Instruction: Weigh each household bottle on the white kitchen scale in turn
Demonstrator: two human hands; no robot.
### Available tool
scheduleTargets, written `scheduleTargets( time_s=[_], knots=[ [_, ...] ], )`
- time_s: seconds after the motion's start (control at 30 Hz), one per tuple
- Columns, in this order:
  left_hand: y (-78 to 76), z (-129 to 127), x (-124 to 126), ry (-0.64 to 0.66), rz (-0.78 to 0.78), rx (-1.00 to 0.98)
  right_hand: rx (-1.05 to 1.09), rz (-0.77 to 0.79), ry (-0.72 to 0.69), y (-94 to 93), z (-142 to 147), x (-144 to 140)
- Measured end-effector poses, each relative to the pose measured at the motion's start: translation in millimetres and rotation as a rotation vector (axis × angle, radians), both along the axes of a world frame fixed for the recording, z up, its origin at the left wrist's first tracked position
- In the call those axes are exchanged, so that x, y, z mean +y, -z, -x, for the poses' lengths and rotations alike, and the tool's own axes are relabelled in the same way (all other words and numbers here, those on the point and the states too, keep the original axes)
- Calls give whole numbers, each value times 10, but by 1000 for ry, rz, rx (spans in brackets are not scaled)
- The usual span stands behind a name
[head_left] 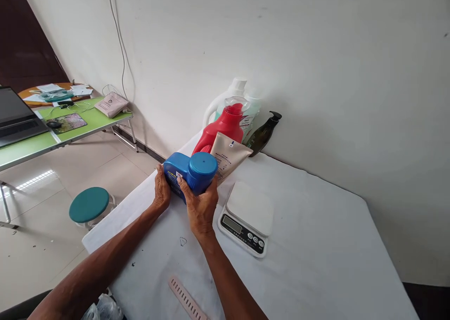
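Note:
A blue detergent bottle (176, 184) with a round blue cap stands on the white-covered table, held in both hands. My right hand (202, 207) is closed round its cap end, the thumb lying on the label side. Against the bottle's left side presses my left hand (162, 189), its fingers partly hidden behind it. Just past the bottle are a beige squeeze tube (230, 153) and a red jug (225, 125) with a clear cap. To the right of my right hand lies a white kitchen scale (248, 217); its display shows no digits.
A dark pump bottle (263, 135) leans by the wall near a white-capped jug (238, 83). A pale pink slotted strip (186, 299) lies at the near edge. Left are a teal stool (89, 204) and a green table (87, 125) with a laptop (17, 118).

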State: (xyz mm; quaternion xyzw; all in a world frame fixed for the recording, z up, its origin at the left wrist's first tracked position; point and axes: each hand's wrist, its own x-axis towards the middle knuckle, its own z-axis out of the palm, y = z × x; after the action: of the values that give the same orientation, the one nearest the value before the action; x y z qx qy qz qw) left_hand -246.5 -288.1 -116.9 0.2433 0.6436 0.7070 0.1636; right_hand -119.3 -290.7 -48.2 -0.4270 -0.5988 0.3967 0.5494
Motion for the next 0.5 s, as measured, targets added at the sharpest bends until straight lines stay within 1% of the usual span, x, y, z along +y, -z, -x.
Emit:
scheduleTargets(
  time_s=[0.07,0.17,0.3,0.37,0.43,0.5],
  knots=[
    [-23,-28,12,5,51,-36,-15,-16,12,3,-18,45],
    [-77,-78,27,-1,86,-89,-33,-42,16,10,-43,94],
    [-122,-110,44,7,89,-82,-65,-148,-32,24,-168,22],
    [-126,-118,62,15,73,-78,-93,-201,-54,-3,-325,-52],
    [-115,-129,94,12,59,-76,-114,-248,-47,-80,-549,-72],
    [-92,-145,140,-11,46,-85,-112,-311,6,-201,-812,49]
  ],
)
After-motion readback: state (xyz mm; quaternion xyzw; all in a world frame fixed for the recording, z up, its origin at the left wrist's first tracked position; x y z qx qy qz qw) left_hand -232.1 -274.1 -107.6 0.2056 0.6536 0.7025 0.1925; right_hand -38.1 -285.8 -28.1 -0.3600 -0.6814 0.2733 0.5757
